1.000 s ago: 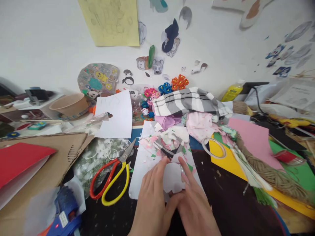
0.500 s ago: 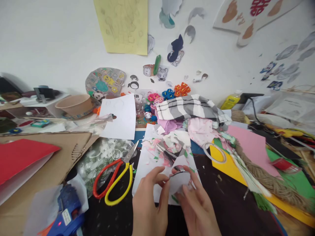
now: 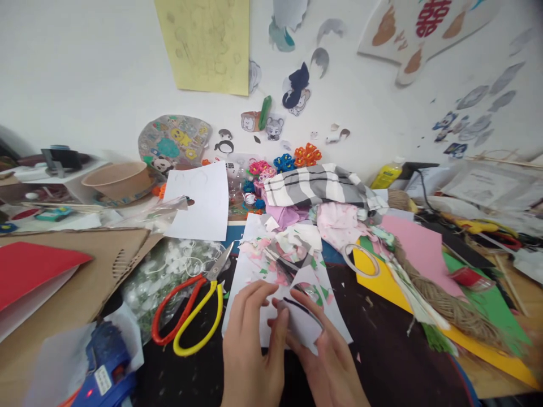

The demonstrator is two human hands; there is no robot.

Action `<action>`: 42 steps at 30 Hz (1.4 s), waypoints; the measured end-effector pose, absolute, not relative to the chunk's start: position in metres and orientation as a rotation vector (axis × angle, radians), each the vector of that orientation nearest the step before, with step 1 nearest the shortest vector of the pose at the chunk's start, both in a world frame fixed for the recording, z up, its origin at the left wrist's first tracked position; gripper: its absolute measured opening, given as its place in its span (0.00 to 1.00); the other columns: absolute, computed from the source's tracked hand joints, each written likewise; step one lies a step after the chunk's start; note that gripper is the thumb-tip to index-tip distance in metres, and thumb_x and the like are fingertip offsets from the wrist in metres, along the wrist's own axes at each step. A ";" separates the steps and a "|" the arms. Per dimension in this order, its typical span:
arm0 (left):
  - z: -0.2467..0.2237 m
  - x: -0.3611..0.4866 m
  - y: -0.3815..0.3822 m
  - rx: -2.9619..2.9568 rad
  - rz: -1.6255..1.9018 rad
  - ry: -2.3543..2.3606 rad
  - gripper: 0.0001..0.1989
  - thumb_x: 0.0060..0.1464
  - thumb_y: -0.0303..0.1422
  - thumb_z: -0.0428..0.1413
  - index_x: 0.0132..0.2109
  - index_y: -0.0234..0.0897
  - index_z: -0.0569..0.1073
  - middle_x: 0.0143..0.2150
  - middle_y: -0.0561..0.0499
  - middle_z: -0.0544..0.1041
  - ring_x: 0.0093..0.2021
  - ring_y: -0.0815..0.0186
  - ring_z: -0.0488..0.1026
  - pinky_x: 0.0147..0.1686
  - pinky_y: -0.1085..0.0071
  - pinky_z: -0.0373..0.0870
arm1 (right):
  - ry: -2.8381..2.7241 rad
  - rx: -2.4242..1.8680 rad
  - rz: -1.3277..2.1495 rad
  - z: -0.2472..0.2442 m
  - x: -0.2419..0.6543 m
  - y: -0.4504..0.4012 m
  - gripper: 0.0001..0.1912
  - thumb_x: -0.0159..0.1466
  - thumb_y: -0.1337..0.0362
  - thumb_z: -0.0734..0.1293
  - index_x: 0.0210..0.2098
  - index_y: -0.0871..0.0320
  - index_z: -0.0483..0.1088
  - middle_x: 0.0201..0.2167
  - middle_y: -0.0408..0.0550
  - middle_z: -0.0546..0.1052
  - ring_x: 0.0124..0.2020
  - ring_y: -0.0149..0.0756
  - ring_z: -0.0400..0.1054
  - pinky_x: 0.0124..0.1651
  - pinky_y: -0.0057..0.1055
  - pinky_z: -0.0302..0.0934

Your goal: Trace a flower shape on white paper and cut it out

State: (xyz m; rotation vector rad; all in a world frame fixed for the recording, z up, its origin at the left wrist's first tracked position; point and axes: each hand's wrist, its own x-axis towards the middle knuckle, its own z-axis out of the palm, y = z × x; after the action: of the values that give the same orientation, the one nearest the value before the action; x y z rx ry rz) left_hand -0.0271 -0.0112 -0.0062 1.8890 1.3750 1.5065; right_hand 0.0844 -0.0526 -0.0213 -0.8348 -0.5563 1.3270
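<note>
Right hand (image 3: 333,347): fingers bent and closed on one small white paper piece (image 3: 304,328), dark along its upper edge, tilted. Left hand (image 3: 254,333): fingers curled, thumb at the piece's left edge; whether it pinches the paper, cannot tell. Paper piece located between both hands, above the lower part of a white sheet (image 3: 245,271).

On the sheet, beyond the fingers: a heap of paper scraps (image 3: 292,246), white, grey, pink and green. Beneath the sheet: a dark mat (image 3: 382,339).

Left of the hands: scissors (image 3: 212,275), one handle red, one yellow, blades partly apart, tips toward the sheet. Beside them, a clear plastic bag (image 3: 169,268), contents white and green. Nearer the wearer, a blue glue gun (image 3: 104,362), red light showing. Farther left, corrugated cardboard (image 3: 99,254) bearing a red sheet (image 3: 38,268).

Right of the hands: one roll of tape (image 3: 375,263), lying partly over yellow card (image 3: 382,288); a hank of brown twine (image 3: 445,305); pink paper (image 3: 418,251).

At the back: a black-and-white checked cloth (image 3: 314,183); a pink cloth (image 3: 339,223); crafted flowers (image 3: 307,154), orange, blue and pink; a tan bowl (image 3: 121,178). On the wall: a yellow sheet (image 3: 207,45) with faint sketching.
</note>
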 end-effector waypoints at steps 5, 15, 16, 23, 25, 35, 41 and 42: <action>0.002 -0.030 -0.014 1.885 1.514 1.260 0.04 0.60 0.36 0.57 0.40 0.42 0.71 0.32 0.54 0.73 0.30 0.67 0.69 0.32 0.71 0.69 | -0.496 -0.878 1.266 -0.018 0.085 -0.051 0.31 0.53 0.47 0.78 0.55 0.46 0.76 0.60 0.52 0.76 0.62 0.52 0.69 0.65 0.48 0.64; 0.011 -0.026 -0.021 1.823 1.346 1.204 0.16 0.62 0.36 0.54 0.26 0.38 0.66 0.20 0.57 0.66 0.21 0.72 0.63 0.23 0.75 0.60 | -0.600 -0.842 1.278 -0.039 0.094 -0.050 0.37 0.50 0.55 0.81 0.59 0.45 0.73 0.63 0.54 0.74 0.63 0.53 0.68 0.66 0.50 0.62; 0.011 -0.026 -0.021 1.830 1.345 1.200 0.16 0.63 0.35 0.53 0.26 0.38 0.67 0.20 0.57 0.66 0.21 0.72 0.63 0.23 0.75 0.60 | -0.599 -0.851 1.274 -0.039 0.095 -0.050 0.37 0.50 0.54 0.81 0.58 0.45 0.73 0.63 0.54 0.74 0.63 0.53 0.68 0.66 0.50 0.62; 0.014 -0.027 -0.021 1.762 1.324 1.192 0.13 0.60 0.33 0.55 0.26 0.38 0.69 0.19 0.59 0.67 0.20 0.73 0.65 0.23 0.77 0.62 | -0.537 -0.904 1.220 -0.027 0.089 -0.051 0.32 0.55 0.50 0.78 0.58 0.46 0.72 0.61 0.52 0.75 0.66 0.52 0.65 0.70 0.50 0.55; 0.015 -0.027 -0.021 1.726 1.302 1.199 0.14 0.60 0.33 0.55 0.26 0.38 0.69 0.19 0.59 0.67 0.20 0.73 0.65 0.23 0.78 0.62 | -0.498 -0.902 1.229 -0.023 0.086 -0.052 0.32 0.55 0.49 0.78 0.58 0.46 0.72 0.60 0.52 0.76 0.67 0.52 0.64 0.70 0.50 0.55; 0.017 -0.027 -0.021 1.692 1.257 1.204 0.14 0.61 0.32 0.53 0.25 0.38 0.69 0.20 0.59 0.67 0.21 0.74 0.64 0.24 0.78 0.62 | -0.465 -0.951 1.237 -0.031 0.088 -0.054 0.30 0.63 0.47 0.70 0.63 0.43 0.65 0.66 0.52 0.70 0.53 0.48 0.76 0.48 0.40 0.73; 0.016 -0.028 -0.021 1.721 1.237 1.202 0.14 0.61 0.32 0.52 0.25 0.38 0.67 0.21 0.59 0.67 0.23 0.74 0.65 0.26 0.78 0.61 | -0.423 -0.951 1.258 -0.032 0.087 -0.056 0.28 0.66 0.48 0.68 0.62 0.45 0.65 0.63 0.52 0.73 0.58 0.50 0.72 0.51 0.41 0.73; 0.016 -0.028 -0.021 1.723 1.232 1.207 0.14 0.61 0.31 0.52 0.25 0.38 0.67 0.21 0.59 0.67 0.23 0.74 0.64 0.26 0.77 0.61 | -0.411 -0.956 1.268 -0.032 0.088 -0.056 0.27 0.66 0.48 0.68 0.63 0.45 0.65 0.63 0.52 0.73 0.59 0.50 0.72 0.52 0.42 0.72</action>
State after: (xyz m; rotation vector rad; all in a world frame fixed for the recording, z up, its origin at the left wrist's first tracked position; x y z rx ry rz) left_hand -0.0278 -0.0210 0.0158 1.7229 1.2072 1.2316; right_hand 0.0880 -0.0555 -0.0324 -0.9565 -0.4112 1.2676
